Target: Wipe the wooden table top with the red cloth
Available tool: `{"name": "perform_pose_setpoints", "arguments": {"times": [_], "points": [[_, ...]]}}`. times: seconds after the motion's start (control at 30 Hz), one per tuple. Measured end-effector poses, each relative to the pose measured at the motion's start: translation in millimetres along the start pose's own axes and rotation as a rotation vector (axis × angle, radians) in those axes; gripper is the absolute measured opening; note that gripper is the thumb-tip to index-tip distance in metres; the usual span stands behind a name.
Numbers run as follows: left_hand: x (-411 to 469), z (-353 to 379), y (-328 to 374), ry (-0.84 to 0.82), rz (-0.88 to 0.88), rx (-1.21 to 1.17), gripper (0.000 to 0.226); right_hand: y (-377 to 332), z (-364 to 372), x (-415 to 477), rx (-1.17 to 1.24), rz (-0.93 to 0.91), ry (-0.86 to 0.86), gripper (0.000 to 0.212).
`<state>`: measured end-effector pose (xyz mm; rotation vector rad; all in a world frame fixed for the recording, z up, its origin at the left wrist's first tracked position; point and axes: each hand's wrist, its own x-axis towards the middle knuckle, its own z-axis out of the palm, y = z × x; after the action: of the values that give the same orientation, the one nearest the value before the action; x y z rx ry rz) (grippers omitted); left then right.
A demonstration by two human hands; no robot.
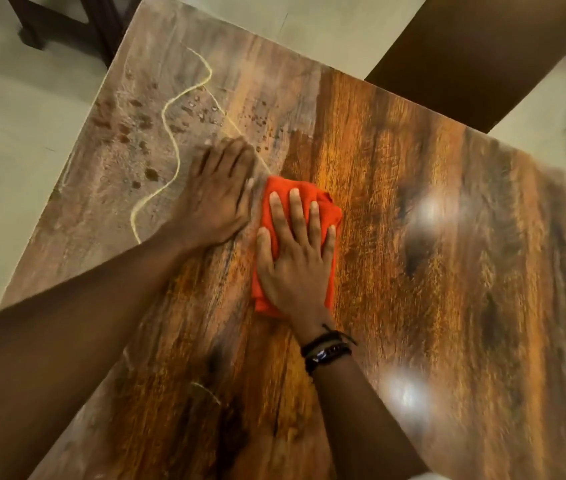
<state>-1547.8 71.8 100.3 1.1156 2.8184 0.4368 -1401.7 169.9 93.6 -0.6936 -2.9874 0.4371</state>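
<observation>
Pressing red cloth (300, 202) flat at frame centre, your right hand (297, 261) fingers spread | left hand (214, 199) fingers straight on wooden table top (430, 271)

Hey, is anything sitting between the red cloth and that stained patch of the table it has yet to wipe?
Yes. The left hand lies flat on the table, right beside the red cloth, between it and the stains and yellow squiggle. The right hand presses flat on the cloth.

The right hand (295, 268) hides much of the red cloth (281, 185).
</observation>
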Motion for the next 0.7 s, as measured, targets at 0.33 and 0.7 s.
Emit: {"name": "perform_pose_setpoints", "arguments": {"times": [0.33, 0.7], "points": [[9, 16, -7, 0.069, 0.001, 0.033, 0.057, 14, -27, 275, 0.017, 0.109, -0.107, 0.057], [4, 5, -2, 0.032, -0.018, 0.006, 0.059, -7, -17, 173, 0.042, 0.018, -0.088, 0.057]]}}
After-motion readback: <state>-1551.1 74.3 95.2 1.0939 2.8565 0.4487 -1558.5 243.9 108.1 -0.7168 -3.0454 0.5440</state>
